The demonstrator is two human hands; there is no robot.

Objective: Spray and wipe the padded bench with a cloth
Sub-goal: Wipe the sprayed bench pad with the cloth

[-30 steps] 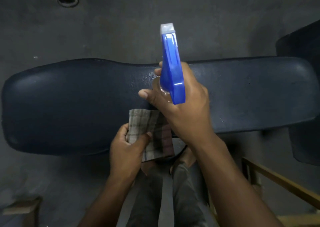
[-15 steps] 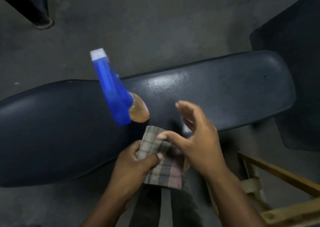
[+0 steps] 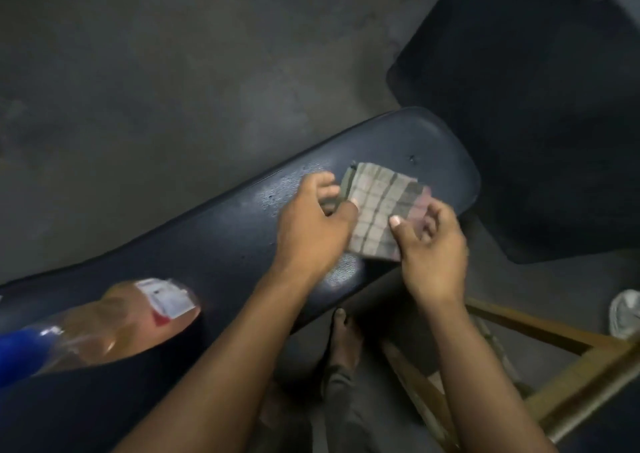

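1. Padded bench worktop [image 3: 214, 238] runs diagonally, wet droplets glistening left of the cloth: wipe there first.
2. Spray bottle [image 3: 104, 324] lies near-left, clear of the stroke.
3. Folded checked cloth [image 3: 381, 210] sits at the right end; flatten it.
4. Left hand [image 3: 311, 227] pinches its left edge, right hand [image 3: 433, 255] its near corner, both grips loosely closed.

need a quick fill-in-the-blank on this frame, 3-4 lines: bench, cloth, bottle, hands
1. The checked cloth is gripped by ____ hands, the left hand and the right hand.
2. The spray bottle lies on its ____ on the padded bench, with no hand on it.
3. The bottle's trigger head is ____ in colour.
4. Beside the bench, at lower right, stands a frame made of ____.

Missing words: both; side; blue; wood
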